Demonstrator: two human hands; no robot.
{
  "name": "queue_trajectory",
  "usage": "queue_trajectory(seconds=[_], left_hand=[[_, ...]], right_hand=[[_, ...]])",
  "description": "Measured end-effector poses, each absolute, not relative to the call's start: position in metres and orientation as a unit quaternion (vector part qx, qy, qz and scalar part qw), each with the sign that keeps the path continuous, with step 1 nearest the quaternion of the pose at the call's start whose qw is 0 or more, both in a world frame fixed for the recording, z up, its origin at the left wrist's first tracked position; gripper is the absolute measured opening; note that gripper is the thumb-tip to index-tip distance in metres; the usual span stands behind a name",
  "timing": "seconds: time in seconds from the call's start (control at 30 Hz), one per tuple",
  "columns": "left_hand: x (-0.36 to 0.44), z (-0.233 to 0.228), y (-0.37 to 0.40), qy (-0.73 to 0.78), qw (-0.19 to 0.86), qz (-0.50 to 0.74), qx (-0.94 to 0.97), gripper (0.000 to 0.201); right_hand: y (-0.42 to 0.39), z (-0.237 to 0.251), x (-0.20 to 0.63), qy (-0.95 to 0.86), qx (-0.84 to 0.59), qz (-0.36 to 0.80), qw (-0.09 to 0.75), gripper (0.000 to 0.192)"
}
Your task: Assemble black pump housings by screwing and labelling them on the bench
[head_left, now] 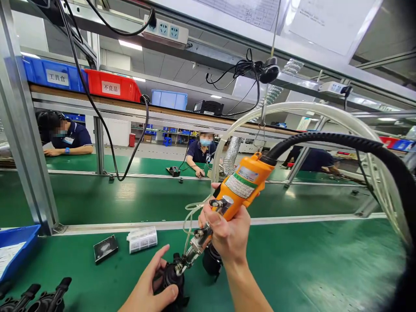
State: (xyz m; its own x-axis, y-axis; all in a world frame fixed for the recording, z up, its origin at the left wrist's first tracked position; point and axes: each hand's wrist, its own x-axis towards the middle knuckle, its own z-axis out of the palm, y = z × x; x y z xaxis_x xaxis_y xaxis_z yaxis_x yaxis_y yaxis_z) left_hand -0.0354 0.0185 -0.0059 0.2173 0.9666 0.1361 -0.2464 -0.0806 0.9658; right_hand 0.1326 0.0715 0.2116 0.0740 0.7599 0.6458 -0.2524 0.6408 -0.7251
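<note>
My right hand (227, 229) grips an orange power screwdriver (242, 186) that hangs from a thick black hose and a clear tube. Its metal tip (182, 265) points down and left onto a small black round part (172, 277) on the green mat. My left hand (151, 286) rests on that part, thumb and fingers around its left side, steadying it. A second black round part (212, 262) sits just behind my right wrist, partly hidden.
Several black parts (39, 297) lie at the lower left, beside a blue bin (16, 247). A black square piece (105, 248) and a clear packet (142, 238) sit further back. The green conveyor (146, 195) runs across; other people work beyond it.
</note>
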Motion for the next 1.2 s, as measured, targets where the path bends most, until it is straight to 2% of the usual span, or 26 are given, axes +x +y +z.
queue_trajectory(seconds=[0.4, 0.6, 0.7, 0.87, 1.03, 1.2], left_hand=[[-0.038, 0.012, 0.011, 0.354, 0.612, 0.507, 0.493, 0.091], [-0.035, 0.015, 0.010, 0.356, 0.606, 0.514, 0.492, 0.089], [-0.034, 0.007, 0.011, 0.372, 0.595, 0.519, 0.489, 0.095], [-0.032, -0.014, 0.016, 0.378, 0.573, 0.529, 0.499, 0.108], [-0.027, -0.015, 0.015, 0.357, 0.567, 0.523, 0.527, 0.108], [-0.024, -0.011, 0.014, 0.351, 0.562, 0.516, 0.543, 0.111]], right_hand=[[0.072, 0.206, 0.113, -0.581, -0.247, 0.379, 0.676, 0.043], [0.066, 0.209, 0.101, -0.589, -0.291, 0.340, 0.673, 0.041], [0.066, 0.209, 0.099, -0.585, -0.314, 0.318, 0.677, 0.039], [0.063, 0.221, 0.105, -0.586, -0.303, 0.295, 0.691, 0.046], [0.046, 0.239, 0.143, -0.597, -0.299, 0.280, 0.690, 0.054], [0.036, 0.233, 0.165, -0.588, -0.284, 0.311, 0.691, 0.060]])
